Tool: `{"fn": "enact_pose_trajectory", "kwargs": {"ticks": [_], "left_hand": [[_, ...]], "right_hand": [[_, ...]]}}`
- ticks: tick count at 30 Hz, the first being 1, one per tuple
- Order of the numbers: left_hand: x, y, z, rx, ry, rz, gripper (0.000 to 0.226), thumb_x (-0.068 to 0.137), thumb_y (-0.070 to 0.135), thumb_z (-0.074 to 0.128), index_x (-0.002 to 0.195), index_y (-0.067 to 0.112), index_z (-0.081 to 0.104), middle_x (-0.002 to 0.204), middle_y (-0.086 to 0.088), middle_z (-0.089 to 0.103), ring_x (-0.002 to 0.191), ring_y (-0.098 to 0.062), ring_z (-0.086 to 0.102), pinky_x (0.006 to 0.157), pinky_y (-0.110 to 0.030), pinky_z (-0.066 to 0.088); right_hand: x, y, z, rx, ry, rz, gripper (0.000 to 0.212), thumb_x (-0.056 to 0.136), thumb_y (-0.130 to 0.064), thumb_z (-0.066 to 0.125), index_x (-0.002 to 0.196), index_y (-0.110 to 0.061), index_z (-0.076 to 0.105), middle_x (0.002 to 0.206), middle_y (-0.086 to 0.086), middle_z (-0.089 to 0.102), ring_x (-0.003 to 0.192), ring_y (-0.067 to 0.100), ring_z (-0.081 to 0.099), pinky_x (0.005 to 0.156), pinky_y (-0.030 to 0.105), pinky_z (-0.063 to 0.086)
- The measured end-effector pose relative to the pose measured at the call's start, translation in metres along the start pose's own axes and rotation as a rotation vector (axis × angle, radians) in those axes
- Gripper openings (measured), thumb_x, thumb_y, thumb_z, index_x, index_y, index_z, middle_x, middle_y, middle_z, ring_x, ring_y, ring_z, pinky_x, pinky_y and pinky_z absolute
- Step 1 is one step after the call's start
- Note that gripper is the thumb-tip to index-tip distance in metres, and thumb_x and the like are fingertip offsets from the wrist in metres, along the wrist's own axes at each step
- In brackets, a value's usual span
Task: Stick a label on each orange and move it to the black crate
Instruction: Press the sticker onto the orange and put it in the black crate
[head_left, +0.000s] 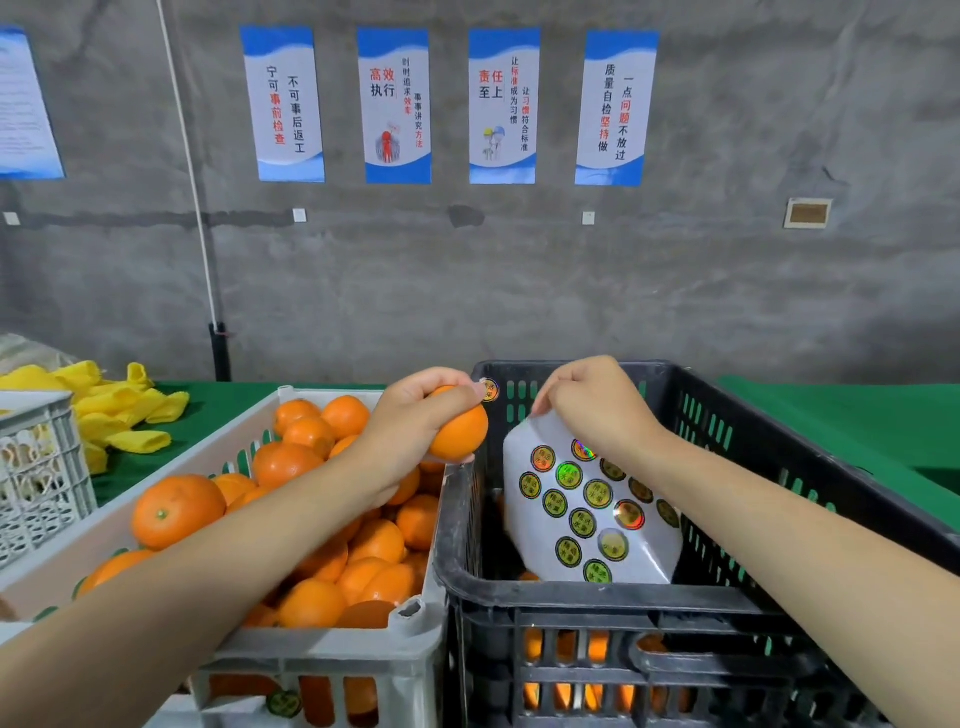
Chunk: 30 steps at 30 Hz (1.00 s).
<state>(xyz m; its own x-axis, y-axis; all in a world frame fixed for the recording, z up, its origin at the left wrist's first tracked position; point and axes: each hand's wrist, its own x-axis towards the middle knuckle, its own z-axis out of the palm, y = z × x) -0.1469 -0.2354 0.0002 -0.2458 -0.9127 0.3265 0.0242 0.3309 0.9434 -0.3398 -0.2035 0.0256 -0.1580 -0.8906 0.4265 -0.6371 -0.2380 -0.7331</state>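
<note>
My left hand (415, 415) grips an orange (460, 431) above the seam between the two crates. A round label (489, 389) clings to the tip of that hand's finger. My right hand (587, 405) pinches the top edge of a white label sheet (587, 509) that hangs inside the black crate (727, 603). The sheet carries several round green and gold labels. Oranges show through the black crate's front slots. The grey crate (363, 654) on the left holds several oranges (176, 509).
Yellow foam nets (119, 410) lie on the green table (857, 421) at the back left. A small white crate (36, 467) stands at the far left. A grey wall with posters rises behind the table.
</note>
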Motion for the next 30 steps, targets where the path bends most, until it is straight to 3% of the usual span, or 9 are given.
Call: {"fn": "enact_pose_trajectory", "kwargs": {"ticks": [3, 6, 9, 12, 16, 22, 27, 30], "left_hand": [[-0.001, 0.001, 0.001, 0.012, -0.016, 0.014, 0.028, 0.066, 0.052, 0.078, 0.084, 0.031, 0.073, 0.090, -0.006, 0.068, 0.075, -0.021, 0.068, 0.065, -0.042, 0.060], [-0.002, 0.003, 0.003, 0.003, -0.034, 0.021, 0.020, 0.072, 0.047, 0.075, 0.083, 0.030, 0.073, 0.090, -0.007, 0.067, 0.079, -0.023, 0.068, 0.063, -0.038, 0.059], [-0.003, 0.004, 0.003, 0.002, -0.052, 0.033, 0.019, 0.074, 0.044, 0.074, 0.085, 0.028, 0.073, 0.094, -0.010, 0.067, 0.081, -0.026, 0.067, 0.063, -0.037, 0.058], [-0.005, 0.005, 0.004, 0.008, -0.066, 0.047, 0.020, 0.075, 0.043, 0.073, 0.086, 0.027, 0.073, 0.094, -0.010, 0.067, 0.079, -0.025, 0.067, 0.059, -0.033, 0.056], [-0.005, 0.006, 0.004, -0.018, -0.052, 0.049, 0.014, 0.074, 0.043, 0.074, 0.082, 0.032, 0.073, 0.092, -0.009, 0.065, 0.073, -0.021, 0.065, 0.054, -0.028, 0.053], [-0.002, 0.003, 0.005, -0.031, 0.022, 0.111, 0.024, 0.075, 0.049, 0.080, 0.088, 0.030, 0.075, 0.097, -0.009, 0.070, 0.073, -0.017, 0.069, 0.059, -0.031, 0.057], [0.000, 0.002, 0.004, 0.014, 0.030, 0.158, 0.030, 0.085, 0.057, 0.058, 0.089, 0.031, 0.073, 0.087, -0.002, 0.072, 0.077, -0.017, 0.069, 0.067, -0.038, 0.061], [-0.002, 0.003, 0.005, 0.055, 0.011, 0.174, 0.036, 0.091, 0.061, 0.046, 0.086, 0.035, 0.072, 0.088, 0.000, 0.072, 0.077, -0.017, 0.070, 0.067, -0.037, 0.061]], "right_hand": [[-0.003, -0.001, 0.002, 0.009, 0.010, -0.041, 0.028, 0.081, -0.030, 0.055, 0.065, -0.018, 0.075, 0.073, 0.006, 0.070, 0.066, 0.010, 0.060, 0.062, 0.022, 0.041], [-0.005, -0.004, 0.002, 0.096, -0.134, -0.095, 0.033, 0.088, -0.051, 0.060, 0.080, -0.024, 0.076, 0.075, -0.001, 0.072, 0.068, 0.004, 0.065, 0.070, 0.030, 0.049], [-0.006, -0.007, 0.003, 0.160, -0.205, -0.137, 0.016, 0.088, -0.041, 0.068, 0.081, -0.031, 0.078, 0.080, -0.012, 0.074, 0.079, -0.001, 0.068, 0.070, 0.022, 0.049], [-0.006, -0.011, 0.000, 0.194, -0.220, -0.122, 0.014, 0.089, -0.033, 0.070, 0.078, -0.031, 0.078, 0.075, -0.008, 0.074, 0.070, 0.001, 0.068, 0.059, 0.013, 0.048], [-0.010, -0.015, -0.007, 0.371, -0.315, -0.041, 0.017, 0.089, -0.025, 0.069, 0.073, -0.027, 0.076, 0.063, -0.002, 0.069, 0.055, 0.009, 0.065, 0.048, 0.018, 0.047], [-0.007, -0.012, -0.005, 0.330, -0.296, -0.043, 0.013, 0.086, -0.018, 0.066, 0.075, -0.015, 0.072, 0.058, 0.000, 0.064, 0.050, 0.009, 0.059, 0.046, 0.018, 0.044], [-0.010, -0.013, -0.003, 0.285, -0.493, -0.084, 0.014, 0.088, -0.026, 0.068, 0.077, -0.028, 0.076, 0.065, -0.005, 0.069, 0.059, 0.006, 0.065, 0.051, 0.016, 0.048], [-0.010, -0.013, 0.000, 0.273, -0.498, -0.085, 0.012, 0.089, -0.029, 0.069, 0.080, -0.029, 0.076, 0.071, -0.005, 0.072, 0.065, 0.007, 0.068, 0.057, 0.016, 0.050]]}}
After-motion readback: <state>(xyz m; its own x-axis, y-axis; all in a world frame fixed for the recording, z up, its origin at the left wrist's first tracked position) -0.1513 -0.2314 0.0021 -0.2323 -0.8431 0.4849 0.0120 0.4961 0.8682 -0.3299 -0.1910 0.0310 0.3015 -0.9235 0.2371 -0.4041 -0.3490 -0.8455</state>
